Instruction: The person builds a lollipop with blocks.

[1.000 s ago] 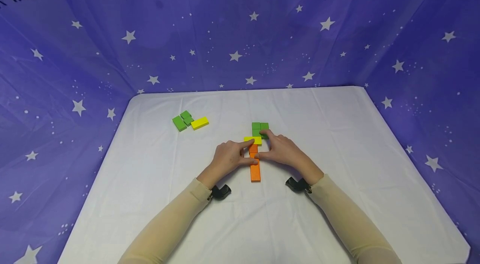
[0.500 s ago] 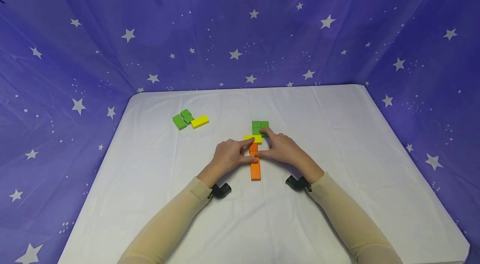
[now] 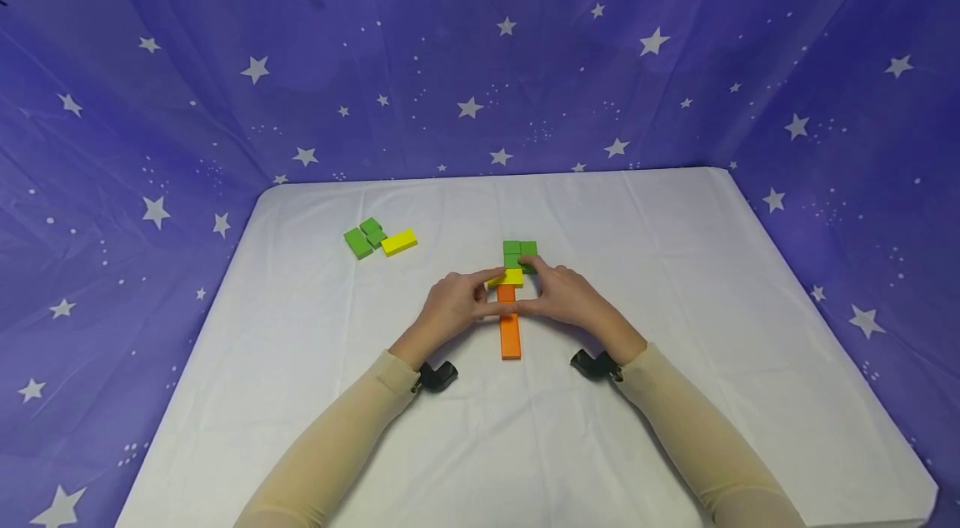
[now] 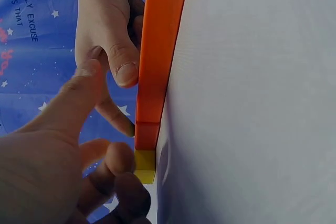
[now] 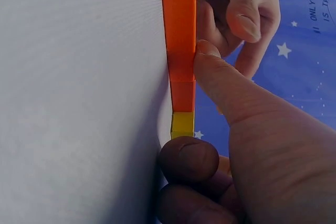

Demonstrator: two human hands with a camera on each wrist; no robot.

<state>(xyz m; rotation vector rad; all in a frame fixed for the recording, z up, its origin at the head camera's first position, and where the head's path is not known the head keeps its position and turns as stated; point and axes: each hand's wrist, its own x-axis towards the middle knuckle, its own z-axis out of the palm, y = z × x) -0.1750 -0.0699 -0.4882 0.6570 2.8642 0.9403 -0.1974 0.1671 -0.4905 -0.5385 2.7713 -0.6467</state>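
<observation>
In the head view a row of flat blocks lies mid-table: a long orange block [image 3: 510, 338], a shorter orange block [image 3: 506, 292], a yellow block [image 3: 513, 277] set crosswise, and several green blocks [image 3: 512, 249] beyond. My left hand [image 3: 452, 301] is spread over the row, its index finger overlapping the yellow block's left end. Its thumb appears raised off the orange in the left wrist view. My right hand [image 3: 568, 296] rests on the row, index finger on the green blocks and thumb [image 5: 212, 59] at the orange surface. Neither hand grips a block.
At the table's back left lie several loose green blocks [image 3: 358, 242] and a yellow block [image 3: 400, 242]. White cloth [image 3: 675, 278] covers the table. A purple star-patterned curtain [image 3: 420, 78] hangs round the back and sides. Black wrist cameras [image 3: 438, 377] hang below both wrists.
My left hand has lifted a little; its thumb has moved up from the long orange block toward the right thumb, and its index finger has shifted slightly back. The right hand holds its place.
</observation>
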